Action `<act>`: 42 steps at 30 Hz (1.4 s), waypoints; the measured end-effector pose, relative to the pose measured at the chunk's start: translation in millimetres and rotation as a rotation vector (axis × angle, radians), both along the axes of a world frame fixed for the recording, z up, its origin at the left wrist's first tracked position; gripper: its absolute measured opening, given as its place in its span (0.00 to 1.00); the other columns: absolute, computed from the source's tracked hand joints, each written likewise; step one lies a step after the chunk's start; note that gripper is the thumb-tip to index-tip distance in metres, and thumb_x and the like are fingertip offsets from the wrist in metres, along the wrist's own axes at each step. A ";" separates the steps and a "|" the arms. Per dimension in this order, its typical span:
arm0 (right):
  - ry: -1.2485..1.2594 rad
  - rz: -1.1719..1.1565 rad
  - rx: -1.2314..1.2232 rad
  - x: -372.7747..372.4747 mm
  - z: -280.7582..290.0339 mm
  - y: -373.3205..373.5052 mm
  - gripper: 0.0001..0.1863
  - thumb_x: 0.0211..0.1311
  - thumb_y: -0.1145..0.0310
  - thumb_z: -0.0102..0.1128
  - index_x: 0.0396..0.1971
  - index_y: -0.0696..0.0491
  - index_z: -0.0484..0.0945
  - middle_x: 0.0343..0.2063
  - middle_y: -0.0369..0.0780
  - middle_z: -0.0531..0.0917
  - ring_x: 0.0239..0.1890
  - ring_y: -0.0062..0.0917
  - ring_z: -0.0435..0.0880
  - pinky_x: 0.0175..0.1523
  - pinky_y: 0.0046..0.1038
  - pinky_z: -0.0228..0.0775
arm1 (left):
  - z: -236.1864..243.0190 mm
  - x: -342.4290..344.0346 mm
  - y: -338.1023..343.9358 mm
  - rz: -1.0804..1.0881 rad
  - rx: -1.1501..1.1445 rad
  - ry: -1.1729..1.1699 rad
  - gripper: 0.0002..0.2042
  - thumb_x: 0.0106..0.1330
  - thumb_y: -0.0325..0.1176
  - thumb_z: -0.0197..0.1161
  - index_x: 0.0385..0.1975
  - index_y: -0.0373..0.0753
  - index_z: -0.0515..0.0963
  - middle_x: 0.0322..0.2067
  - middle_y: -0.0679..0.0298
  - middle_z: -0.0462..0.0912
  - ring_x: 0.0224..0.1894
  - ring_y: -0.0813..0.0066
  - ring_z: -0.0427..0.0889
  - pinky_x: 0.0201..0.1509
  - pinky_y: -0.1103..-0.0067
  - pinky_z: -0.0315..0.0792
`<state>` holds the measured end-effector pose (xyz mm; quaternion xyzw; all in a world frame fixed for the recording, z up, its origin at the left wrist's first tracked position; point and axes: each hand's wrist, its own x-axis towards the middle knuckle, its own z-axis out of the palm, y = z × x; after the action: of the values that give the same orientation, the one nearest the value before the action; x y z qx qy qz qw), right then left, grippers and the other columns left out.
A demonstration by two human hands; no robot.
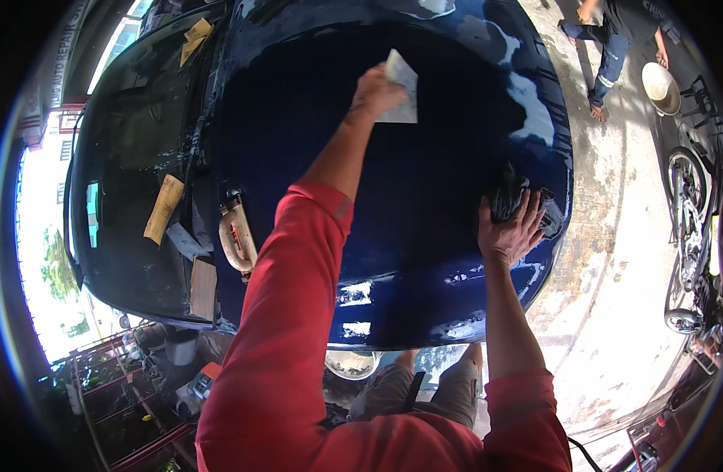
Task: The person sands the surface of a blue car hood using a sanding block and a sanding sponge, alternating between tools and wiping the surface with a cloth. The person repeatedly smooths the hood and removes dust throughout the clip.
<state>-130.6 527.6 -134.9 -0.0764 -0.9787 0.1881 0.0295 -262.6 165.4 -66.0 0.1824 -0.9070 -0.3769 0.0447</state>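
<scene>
My left hand (pixel 375 93) is stretched far across a dark blue car hood (pixel 361 204), its fingers closed on a pale grey-white sheet (pixel 404 88). The kind of sheet is hard to tell; it stands out past my fingers over the wet-looking paint. On the right, near the hood's front edge, my right hand (pixel 512 236) lies flat with fingers spread. It touches a crumpled dark cloth (pixel 506 193), which shows beyond and between the fingers. Whitish patches mark the hood's far and right edges.
A long-handled sanding block (pixel 237 236) lies on the hood's left part. Tan strips (pixel 164 208) and a flat block (pixel 204 289) rest by the windshield. A person (pixel 613 39) walks at far right, holding a bucket (pixel 660 88). A motorcycle (pixel 686 204) and a basin (pixel 352 363) stand around.
</scene>
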 end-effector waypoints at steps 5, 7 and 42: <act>-0.035 -0.012 0.000 0.2 0.8 -0.8 0.58 0.60 0.23 0.59 0.83 0.43 0.61 0.84 0.38 0.59 0.86 0.46 0.51 0.85 0.63 0.40 | -26.6 -8.5 180.6 -0.413 -0.078 -0.084 0.18 0.57 0.27 0.66 0.49 0.35 0.84 0.48 0.40 0.89 0.54 0.40 0.89 0.61 0.58 0.82; -0.025 -0.004 -0.013 0.7 0.4 -0.6 0.57 0.60 0.23 0.59 0.83 0.43 0.61 0.84 0.38 0.59 0.86 0.46 0.51 0.84 0.63 0.40 | -9.0 29.5 193.4 -0.487 -0.011 -0.129 0.21 0.56 0.27 0.68 0.51 0.31 0.82 0.48 0.38 0.89 0.54 0.40 0.89 0.62 0.58 0.83; 0.329 0.188 -0.040 -8.7 -39.9 19.8 0.49 0.64 0.22 0.57 0.80 0.35 0.68 0.80 0.37 0.68 0.82 0.38 0.63 0.83 0.50 0.52 | 72.7 316.7 -70.3 0.564 0.268 0.009 0.23 0.80 0.46 0.65 0.66 0.38 0.79 0.27 0.63 0.83 0.19 0.80 0.77 0.26 0.77 0.81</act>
<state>-139.3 547.4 -174.8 0.0464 -0.9596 0.2195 0.1700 54.1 95.1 6.6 0.4293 -0.7628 -0.4665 0.1271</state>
